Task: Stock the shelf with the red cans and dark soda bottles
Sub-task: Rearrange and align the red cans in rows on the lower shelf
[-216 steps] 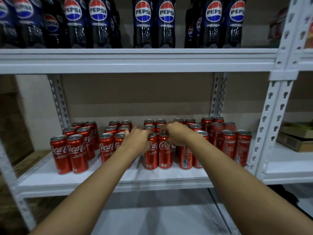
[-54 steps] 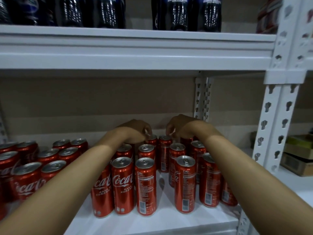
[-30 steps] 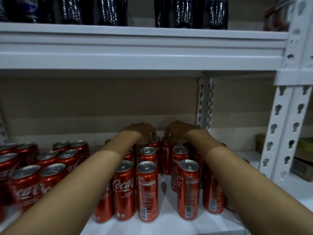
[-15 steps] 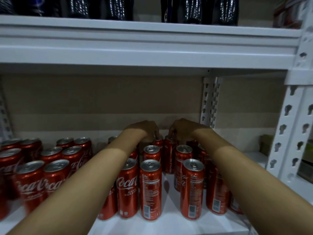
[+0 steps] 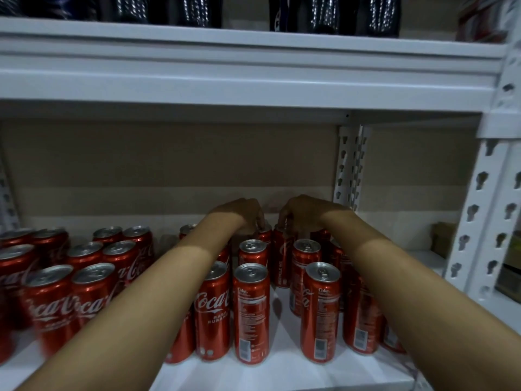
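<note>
I've got both hands at the back of the lower shelf (image 5: 282, 373). Left hand (image 5: 244, 214) curls over a rear can (image 5: 265, 234); right hand (image 5: 301, 213) pinches the next can's (image 5: 282, 249) top, I think, since fingertips are partly hidden. Bottles (image 5: 332, 12) sit on the upper shelf. Risk: my forearms run just beside the front cans (image 5: 251, 311), so a careless pull-back could tip them fwd off the edge.

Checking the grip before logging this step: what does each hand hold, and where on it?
Each holds a back-row can by its top rim: left hand one can, right hand another.
</note>
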